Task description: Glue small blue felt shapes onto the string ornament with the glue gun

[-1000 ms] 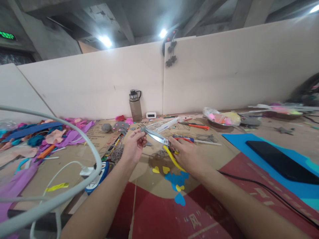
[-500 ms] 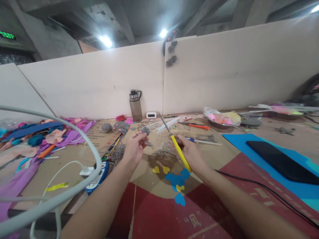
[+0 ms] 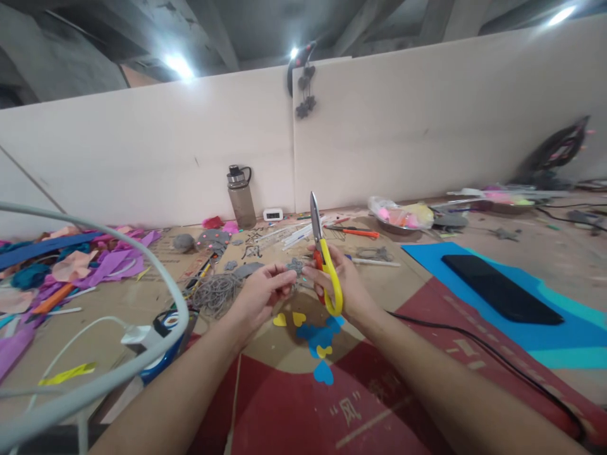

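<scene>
My left hand (image 3: 268, 287) pinches a small grey flower-shaped cut-out (image 3: 296, 266) by its left side. Fingertips of my right hand (image 3: 344, 272) meet the flower's right side. That same hand also holds scissors (image 3: 333, 281) with yellow and red handles, their closed blades pointing up and away from me. Below the hands lie yellow heart cut-outs (image 3: 298, 318) and several blue heart cut-outs (image 3: 324, 373), some overlapping. Grey cord (image 3: 215, 294) lies tangled left of my left hand, near another little grey flower (image 3: 231, 265).
A bottle (image 3: 241, 199) and small digital clock (image 3: 273, 215) stand by the white partition (image 3: 199, 145). Coloured scraps (image 3: 104, 259) pile up at left, behind a pale curved tube (image 3: 161, 268). On blue sheets (image 3: 422, 253) at right rests a black phone (image 3: 500, 287). A black cable (image 3: 455, 325) crosses the cardboard.
My hands have come together at the grey flower, my right fingers now reaching it. The scissors have turned more upright, showing both handles. The view has shifted right.
</scene>
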{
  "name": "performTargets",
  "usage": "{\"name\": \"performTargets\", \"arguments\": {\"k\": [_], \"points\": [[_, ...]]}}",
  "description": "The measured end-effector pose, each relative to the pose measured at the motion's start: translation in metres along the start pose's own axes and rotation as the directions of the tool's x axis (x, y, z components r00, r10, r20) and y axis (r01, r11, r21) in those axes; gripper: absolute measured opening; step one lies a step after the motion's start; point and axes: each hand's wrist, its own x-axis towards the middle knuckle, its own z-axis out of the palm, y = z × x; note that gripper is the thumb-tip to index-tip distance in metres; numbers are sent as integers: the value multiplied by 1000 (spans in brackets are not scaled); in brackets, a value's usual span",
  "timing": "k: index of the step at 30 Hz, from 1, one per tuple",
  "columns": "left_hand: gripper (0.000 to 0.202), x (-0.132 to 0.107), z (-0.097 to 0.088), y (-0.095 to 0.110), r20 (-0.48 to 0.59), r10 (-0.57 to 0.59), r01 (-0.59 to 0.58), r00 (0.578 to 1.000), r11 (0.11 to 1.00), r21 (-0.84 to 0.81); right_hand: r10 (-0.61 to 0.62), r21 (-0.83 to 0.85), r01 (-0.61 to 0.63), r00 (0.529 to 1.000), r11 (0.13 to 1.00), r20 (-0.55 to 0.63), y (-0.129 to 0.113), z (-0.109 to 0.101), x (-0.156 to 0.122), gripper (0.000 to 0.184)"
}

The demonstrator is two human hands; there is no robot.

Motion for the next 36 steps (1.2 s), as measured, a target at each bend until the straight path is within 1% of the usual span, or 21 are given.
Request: {"name": "performTargets", "arguments": {"k": [4, 7, 9, 11, 13, 15, 18, 21, 23, 24, 25, 26, 27, 31, 33, 34, 36], "points": [[23, -2, -1, 3, 13, 12, -12, 1000, 998, 61, 27, -25, -27, 1000, 999, -10, 2, -3, 2, 55], [21, -1, -2, 3, -3, 17, -17, 1000, 994, 109, 24, -39, -24, 1000, 999, 6, 2, -2, 3, 54], [21, 0, -3, 3, -33, 20, -17, 999, 996, 90, 32, -77, -30, 999, 997, 20, 2, -2, 4, 53], [22, 2, -6, 3, -78, 40, -36, 996, 998, 52, 52, -159, -46, 998, 986, 31, 0, -3, 4, 48], [23, 4, -10, 5, -118, 74, -74, 990, 997, 11, 69, -296, -52, 996, 954, 48, -2, -5, 4, 40], [25, 6, -14, 8, -141, 110, -114, 984, 993, -20, 59, -466, -14, 995, 885, 81, -3, -9, 4, 35], [26, 7, -18, 12, -167, 157, -166, 973, 985, -44, 8, -688, 108, 987, 718, 163, 0, -15, 4, 34], [27, 7, -21, 15, -191, 187, -199, 964, 979, -48, -3, -852, 178, 979, 493, 203, 6, -17, 2, 33], [27, 7, -21, 16, -200, 194, -207, 960, 977, -45, 1, -928, 184, 981, 325, 195, 9, -17, 0, 30], [27, 6, -22, 16, -204, 194, -207, 960, 977, -45, 7, -950, 181, 982, 254, 188, 10, -17, -1, 28], [27, 6, -22, 16, -206, 191, -205, 960, 978, -47, 14, -962, 181, 982, 205, 188, 10, -18, -2, 26], [28, 6, -22, 16, -207, 189, -203, 960, 978, -51, 24, -965, 192, 980, 180, 199, 11, -18, -3, 25], [28, 6, -22, 16, -210, 191, -207, 959, 977, -59, 34, -963, 209, 976, 172, 217, 10, -18, -4, 24], [29, 7, -21, 15, -196, 215, -238, 957, 966, -104, 67, -936, 290, 949, 199, 309, 5, -18, -8, 31], [30, 8, -20, 14, -188, 218, -240, 958, 965, -102, 93, -932, 309, 939, 192, 330, 1, -17, -9, 31], [30, 8, -19, 13, -186, 217, -238, 958, 967, -94, 111, -929, 323, 932, 182, 346, -1, -17, -9, 28], [30, 7, -18, 11, -180, 215, -231, 960, 970, -71, 139, -920, 356, 915, 165, 379, -5, -16, -9, 14]]}}
